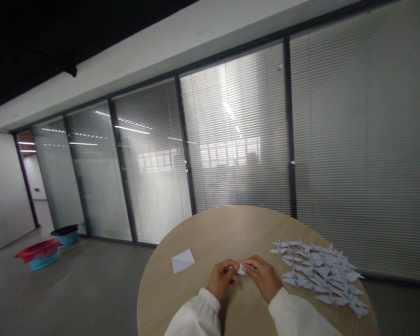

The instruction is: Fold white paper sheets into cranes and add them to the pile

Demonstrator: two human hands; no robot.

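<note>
A small piece of folded white paper (241,269) is pinched between my two hands, low over the middle of the table. My left hand (222,277) grips its left side with thumb and fingers closed. On the other side, my right hand (262,276) holds it with the fingertips pressed together. Much of the paper is hidden by the fingers, so its exact folded shape is unclear. Left of my hands lies a white paper square (183,261) with a diagonal crease. Many folded paper cranes (318,270) are spread in rows to the right.
The round wooden table (238,221) has its curved far edge near a glass partition with blinds (238,140). On the floor at the left stand a blue basin with a red liner (40,254) and one with a black liner (66,235).
</note>
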